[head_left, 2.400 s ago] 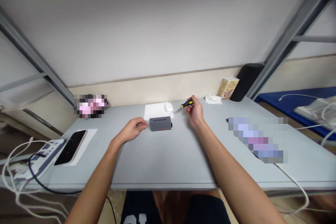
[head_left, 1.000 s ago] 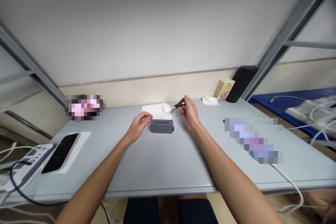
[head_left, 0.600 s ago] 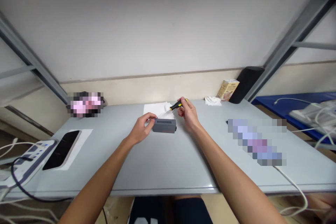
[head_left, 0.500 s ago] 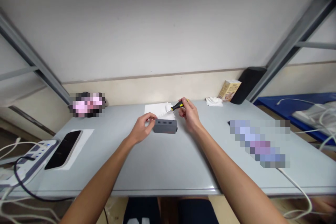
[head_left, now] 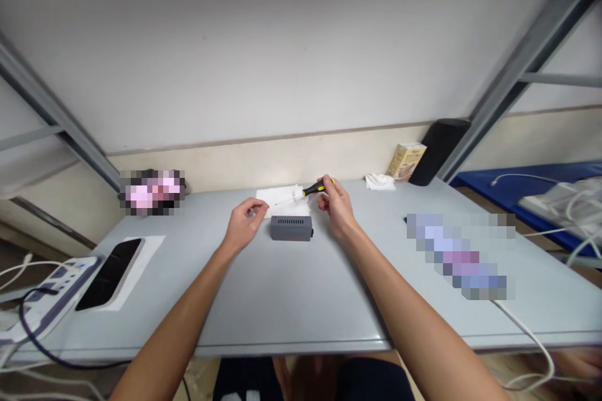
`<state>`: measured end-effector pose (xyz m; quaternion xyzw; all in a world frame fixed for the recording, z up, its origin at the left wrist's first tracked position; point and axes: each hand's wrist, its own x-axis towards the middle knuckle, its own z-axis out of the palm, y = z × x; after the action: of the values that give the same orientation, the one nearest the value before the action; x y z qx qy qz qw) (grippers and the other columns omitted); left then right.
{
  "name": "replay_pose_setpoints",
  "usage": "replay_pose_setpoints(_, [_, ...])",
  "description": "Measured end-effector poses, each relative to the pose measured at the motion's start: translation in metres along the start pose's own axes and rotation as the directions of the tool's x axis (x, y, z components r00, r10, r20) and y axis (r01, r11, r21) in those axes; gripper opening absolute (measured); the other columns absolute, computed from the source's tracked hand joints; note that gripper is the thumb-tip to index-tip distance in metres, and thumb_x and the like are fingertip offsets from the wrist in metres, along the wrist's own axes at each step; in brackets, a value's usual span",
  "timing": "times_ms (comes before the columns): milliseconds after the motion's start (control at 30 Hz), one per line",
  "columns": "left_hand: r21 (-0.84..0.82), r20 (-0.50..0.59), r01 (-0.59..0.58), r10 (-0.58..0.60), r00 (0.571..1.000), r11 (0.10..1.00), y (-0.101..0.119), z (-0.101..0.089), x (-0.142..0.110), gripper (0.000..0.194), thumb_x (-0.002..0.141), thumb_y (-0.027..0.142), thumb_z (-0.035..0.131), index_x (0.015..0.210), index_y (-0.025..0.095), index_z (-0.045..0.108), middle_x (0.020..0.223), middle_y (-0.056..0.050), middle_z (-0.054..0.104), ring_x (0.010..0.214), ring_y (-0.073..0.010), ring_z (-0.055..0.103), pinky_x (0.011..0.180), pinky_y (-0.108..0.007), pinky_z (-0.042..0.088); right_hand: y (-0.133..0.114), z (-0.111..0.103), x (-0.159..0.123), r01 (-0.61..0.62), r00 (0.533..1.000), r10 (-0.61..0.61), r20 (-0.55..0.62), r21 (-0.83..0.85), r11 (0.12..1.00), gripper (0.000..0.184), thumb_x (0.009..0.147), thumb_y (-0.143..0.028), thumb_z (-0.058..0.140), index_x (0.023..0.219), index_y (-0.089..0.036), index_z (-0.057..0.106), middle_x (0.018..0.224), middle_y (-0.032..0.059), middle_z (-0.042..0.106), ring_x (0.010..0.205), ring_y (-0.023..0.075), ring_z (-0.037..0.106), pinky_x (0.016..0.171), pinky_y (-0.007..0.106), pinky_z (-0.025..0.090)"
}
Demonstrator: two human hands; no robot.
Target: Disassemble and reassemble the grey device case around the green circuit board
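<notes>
A screwdriver (head_left: 311,190) with a black and yellow handle is held in my right hand (head_left: 337,205), its thin metal shaft pointing left and slightly down. My left hand (head_left: 243,224) is raised to the left of the tip, thumb and forefinger pinched together; whatever they hold, if anything, is too small to make out. Between and just below the hands, a dark grey slotted box (head_left: 291,229) sits on the table, with a small black knob on its right end. Neither hand touches the box. White paper (head_left: 267,195) lies behind it, with a small white object on top.
On the left are a phone (head_left: 110,274) on white paper and a power strip (head_left: 61,294) with cables. A yellow carton (head_left: 406,161), crumpled tissue (head_left: 380,182) and black cylinder (head_left: 439,151) stand at back right. Blurred-out objects lie on both sides of the table (head_left: 291,307).
My left hand has come away from the box's left corner, moving left and up. The screwdriver tip has lifted off from near that corner. The view has shifted slightly.
</notes>
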<state>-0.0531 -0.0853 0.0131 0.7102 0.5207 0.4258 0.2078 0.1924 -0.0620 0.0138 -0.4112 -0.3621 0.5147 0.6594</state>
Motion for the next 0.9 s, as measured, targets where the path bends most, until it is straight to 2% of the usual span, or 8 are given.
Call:
replay_pose_setpoints(67, [0.157,-0.044,-0.013,0.020,0.999,0.988,-0.012,0.001,0.005,0.020,0.094,0.034,0.057,0.089,0.021,0.071,0.089,-0.005,0.070,0.086,-0.0226,0.059,0.084,-0.035,0.045,-0.003,-0.003,0.001,-0.005,0.999,0.006,-0.034,0.021,1.000,0.052,0.073,-0.072,0.078,0.089,-0.024,0.067,0.071,-0.0029,0.063,0.048,0.0062,0.042,0.044,0.022,0.029])
replay_pose_setpoints(167, [0.380,0.015,-0.039,0.036,0.999,0.924,-0.028,0.004,0.011,0.021,0.096,0.030,0.056,0.088,0.022,0.073,0.092,-0.008,0.069,0.093,-0.0271,0.059,0.088,-0.039,0.045,-0.007,-0.006,0.003,-0.011,0.997,0.015,-0.076,0.051,0.999,0.049,0.074,-0.069,0.078,0.087,-0.024,0.065,0.069,-0.0035,0.059,0.047,0.0065,0.041,0.044,0.023,0.029])
replay_pose_setpoints(333, [0.486,0.102,-0.072,0.025,0.994,0.871,-0.040,0.008,0.011,0.026,0.100,0.031,0.054,0.096,0.020,0.078,0.100,-0.012,0.069,0.100,-0.0318,0.059,0.091,-0.044,0.045,-0.008,-0.013,0.012,0.025,0.988,-0.006,-0.156,0.123,0.992,0.047,0.074,-0.064,0.080,0.076,-0.022,0.059,0.061,-0.0067,0.044,0.045,0.0056,0.035,0.041,0.023,0.025])
replay_pose_setpoints(433, [0.487,0.112,-0.087,0.036,0.993,0.869,-0.040,0.005,0.008,0.026,0.101,0.032,0.054,0.099,0.021,0.078,0.101,-0.012,0.070,0.102,-0.0312,0.061,0.093,-0.043,0.046,-0.008,-0.019,0.016,0.045,0.978,-0.017,-0.208,0.129,0.991,0.046,0.076,-0.063,0.078,0.074,-0.022,0.056,0.058,-0.0079,0.039,0.044,0.0057,0.033,0.041,0.022,0.025])
replay_pose_setpoints(533, [0.443,0.056,-0.103,0.087,0.995,0.891,-0.034,0.002,0.004,0.026,0.102,0.031,0.053,0.098,0.022,0.077,0.102,-0.010,0.070,0.102,-0.0295,0.062,0.094,-0.043,0.048,-0.007,-0.022,0.018,0.045,0.973,-0.017,-0.229,0.117,0.992,0.045,0.078,-0.062,0.077,0.075,-0.023,0.056,0.056,-0.0087,0.038,0.044,0.0058,0.033,0.041,0.022,0.027])
replay_pose_setpoints(733, [0.196,-0.021,-0.266,0.275,0.961,0.944,0.002,0.004,-0.010,0.031,0.110,0.033,0.043,0.113,0.023,0.072,0.111,-0.007,0.073,0.109,-0.0239,0.065,0.100,-0.041,0.051,-0.005,-0.022,0.018,0.036,0.976,-0.014,-0.217,0.095,0.995,0.043,0.081,-0.061,0.075,0.077,-0.023,0.055,0.057,-0.0090,0.039,0.043,0.0060,0.034,0.040,0.022,0.026])
replay_pose_setpoints(767, [0.176,-0.005,-0.296,0.301,0.954,0.939,0.009,0.006,-0.013,0.030,0.110,0.034,0.043,0.117,0.023,0.070,0.115,-0.007,0.073,0.112,-0.0238,0.065,0.101,-0.042,0.051,-0.004,-0.022,0.018,0.032,0.976,-0.009,-0.217,0.103,0.994,0.043,0.082,-0.060,0.074,0.077,-0.023,0.055,0.057,-0.0090,0.039,0.043,0.0058,0.033,0.040,0.022,0.026])
replay_pose_setpoints(900, [0.162,0.201,-0.416,0.383,0.902,0.895,0.024,0.014,-0.023,0.027,0.108,0.033,0.050,0.129,0.026,0.065,0.123,-0.007,0.074,0.112,-0.0238,0.067,0.100,-0.044,0.050,-0.004,-0.023,0.019,0.018,0.978,0.007,-0.207,0.118,0.993,0.041,0.082,-0.060,0.074,0.078,-0.023,0.056,0.058,-0.0090,0.039,0.043,0.0058,0.034,0.041,0.021,0.028])
